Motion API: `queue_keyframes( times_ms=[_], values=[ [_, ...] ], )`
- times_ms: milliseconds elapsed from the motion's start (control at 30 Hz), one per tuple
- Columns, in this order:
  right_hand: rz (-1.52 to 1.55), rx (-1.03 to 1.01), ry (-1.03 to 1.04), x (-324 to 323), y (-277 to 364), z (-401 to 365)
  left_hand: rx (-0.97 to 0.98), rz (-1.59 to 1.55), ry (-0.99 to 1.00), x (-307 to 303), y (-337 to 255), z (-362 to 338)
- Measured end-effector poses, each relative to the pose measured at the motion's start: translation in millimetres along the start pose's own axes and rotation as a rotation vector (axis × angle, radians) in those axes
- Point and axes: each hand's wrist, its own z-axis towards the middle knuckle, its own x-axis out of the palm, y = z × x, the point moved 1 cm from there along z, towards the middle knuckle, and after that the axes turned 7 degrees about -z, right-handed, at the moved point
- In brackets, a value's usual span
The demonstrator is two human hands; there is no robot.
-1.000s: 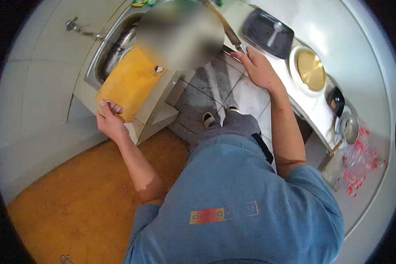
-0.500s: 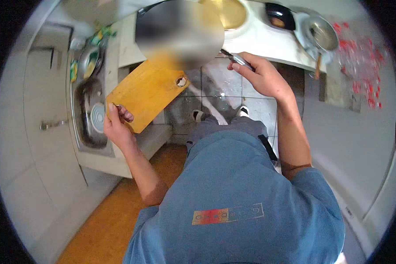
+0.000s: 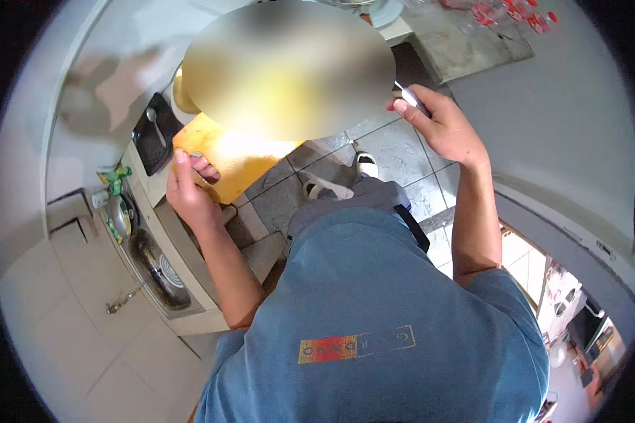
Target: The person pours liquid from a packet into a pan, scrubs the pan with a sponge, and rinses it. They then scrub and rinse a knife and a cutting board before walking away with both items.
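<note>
My left hand is closed on the near left corner of a yellow-orange cutting board, at the left of the view. The board is tilted, and a blurred patch hides its far part. My right hand, at the right, is wrapped round the handle of a knife. A thin part of the blade shows beyond the fingers, pointing up and left. The knife and the board are apart.
At the left lie a black tray with a spoon, a sink and a faucet. A grey slab and red-capped bottles are at the upper right. Tiled floor lies below.
The view has turned, so the counter and sink sit lower left and a doorway shows at the lower right. Both hands keep their holds; more of the board is behind the blurred patch.
</note>
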Motion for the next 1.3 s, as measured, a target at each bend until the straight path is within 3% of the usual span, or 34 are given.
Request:
queue_keyframes(
  times_ms=[200, 267, 433, 500, 600, 800, 900, 1167, 1300],
  values=[
    [0.006, 0.105, -0.221, -10.1, -24.5, -44.7, -0.121, -0.086, 0.274, 25.1, 25.4, 6.4],
    [-0.039, 0.268, -0.183, -13.7, -22.4, -59.8, -0.168, -0.057, 0.325, 35.4, 33.9, 12.9],
    [-0.081, 0.412, -0.42, -6.1, -15.7, -114.5, -0.218, -0.043, 0.52, 66.3, 53.3, 19.8],
    [-0.11, 0.607, -0.362, 0.2, -13.6, -133.3, -0.209, 0.001, 0.606, 74.2, 60.1, 25.6],
    [-0.059, 0.73, -0.35, 9.7, -13.1, -154.7, -0.199, 0.065, 0.712, 89.0, 67.4, 25.4],
    [0.015, 0.826, -0.395, 11.9, -62.3, -215.6, -0.173, 0.137, 0.865, 150.4, 77.2, -10.2],
    [0.022, 0.977, -0.418, -0.3, -72.0, -243.1, -0.202, 0.168, 0.961, 189.5, 87.0, -35.8],
    [0.12, 1.159, -0.47, -34.5, -113.5, -333.8, -0.245, 0.194, 1.232, 309.4, 88.1, -130.8],
    [0.109, 1.253, -0.6, -36.5, -121.5, -369.9, -0.28, 0.175, 1.394, 353.9, 93.3, -180.2]
  ],
)
